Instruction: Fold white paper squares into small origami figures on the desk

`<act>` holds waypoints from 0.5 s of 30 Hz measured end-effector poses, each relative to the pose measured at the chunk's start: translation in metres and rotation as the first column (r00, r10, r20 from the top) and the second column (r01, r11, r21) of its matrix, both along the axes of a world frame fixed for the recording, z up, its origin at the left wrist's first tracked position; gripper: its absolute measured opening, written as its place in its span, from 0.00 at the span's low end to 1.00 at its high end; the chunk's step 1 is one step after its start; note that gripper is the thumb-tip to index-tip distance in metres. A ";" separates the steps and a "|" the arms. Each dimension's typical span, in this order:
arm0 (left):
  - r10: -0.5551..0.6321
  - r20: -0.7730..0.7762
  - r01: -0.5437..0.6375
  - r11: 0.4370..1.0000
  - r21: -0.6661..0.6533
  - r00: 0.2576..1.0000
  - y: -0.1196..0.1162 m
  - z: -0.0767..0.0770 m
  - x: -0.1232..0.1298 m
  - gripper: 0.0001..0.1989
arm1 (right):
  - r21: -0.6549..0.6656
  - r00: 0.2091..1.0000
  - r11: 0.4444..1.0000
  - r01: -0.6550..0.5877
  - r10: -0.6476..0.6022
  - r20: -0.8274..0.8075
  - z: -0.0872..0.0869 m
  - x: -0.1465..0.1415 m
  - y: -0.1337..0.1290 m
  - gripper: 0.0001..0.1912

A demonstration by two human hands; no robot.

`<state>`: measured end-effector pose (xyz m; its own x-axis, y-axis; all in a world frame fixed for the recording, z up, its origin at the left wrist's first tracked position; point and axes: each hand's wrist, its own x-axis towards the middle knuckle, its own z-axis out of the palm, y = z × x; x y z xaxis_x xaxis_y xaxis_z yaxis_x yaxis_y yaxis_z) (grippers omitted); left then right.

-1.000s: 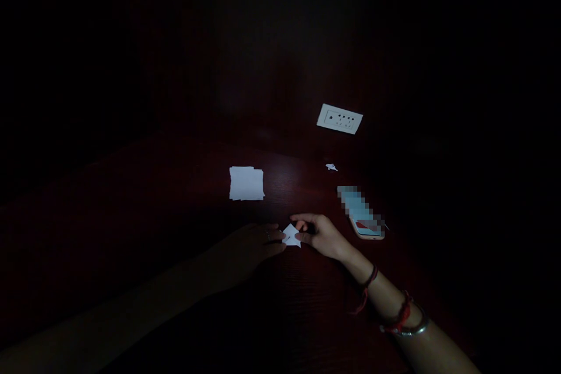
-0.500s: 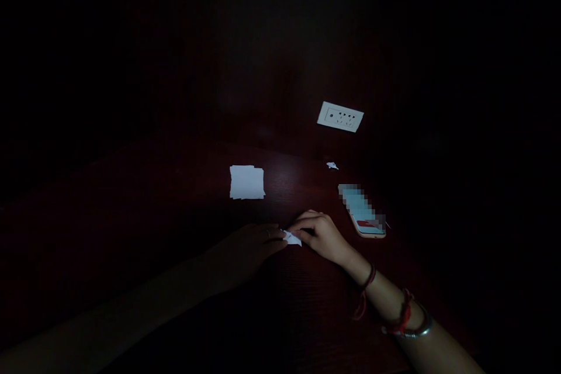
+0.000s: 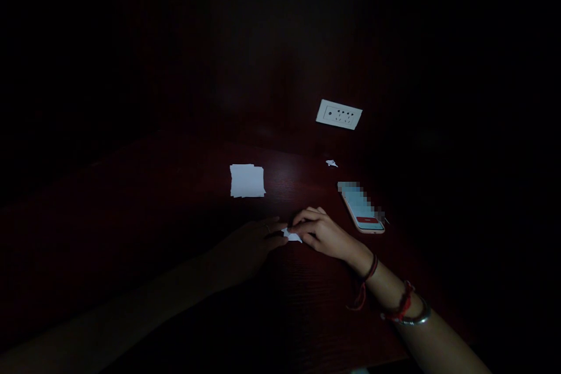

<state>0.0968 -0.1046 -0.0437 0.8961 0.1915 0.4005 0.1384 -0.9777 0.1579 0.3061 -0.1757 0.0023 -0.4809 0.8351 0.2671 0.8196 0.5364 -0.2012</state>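
Note:
A small folded piece of white paper [image 3: 293, 236] lies on the dark red table between my hands. My left hand [image 3: 254, 241] is in shadow and wears a ring; its fingers are extended and apart, with the tips at the paper's left edge. Above and to the right, my right hand [image 3: 322, 232] has bent fingers pressed on the paper's upper side. Beyond the hands rests a stack of white paper sheets [image 3: 247, 180] with uneven edges.
A phone [image 3: 363, 210] with a lit screen lies right of my right hand. Further back sits a small crumpled or folded white paper [image 3: 332, 163]. A white socket panel [image 3: 339, 114] is on the dark wall. The surroundings are very dark.
My left fingers have spread apart a little at the paper, and more of the paper shows. My right fingers have shifted slightly on it. The whole view has moved slightly.

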 end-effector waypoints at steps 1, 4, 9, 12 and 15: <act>-0.008 -0.009 0.008 1.000 -0.001 1.000 0.000 0.000 0.000 0.21 | 0.005 1.000 1.000 -0.005 0.005 0.014 0.001 0.000 -0.001 0.13; -0.013 -0.029 0.013 1.000 0.001 0.999 0.001 0.002 0.000 0.21 | 0.020 0.999 1.000 -0.011 0.010 0.038 0.004 -0.001 -0.004 0.12; 0.001 -0.065 0.002 0.999 0.034 0.998 0.000 0.005 0.001 0.22 | 0.034 0.996 0.999 -0.029 0.026 0.082 0.004 0.000 -0.007 0.12; 0.001 -0.090 0.003 0.999 0.041 0.996 -0.001 0.006 0.002 0.23 | 0.042 0.995 0.999 -0.028 0.024 0.100 0.003 0.000 -0.006 0.12; -0.017 -0.094 0.020 0.999 0.037 0.995 0.000 0.006 0.002 0.23 | 0.041 0.995 0.999 -0.017 0.013 0.099 0.002 0.000 -0.007 0.11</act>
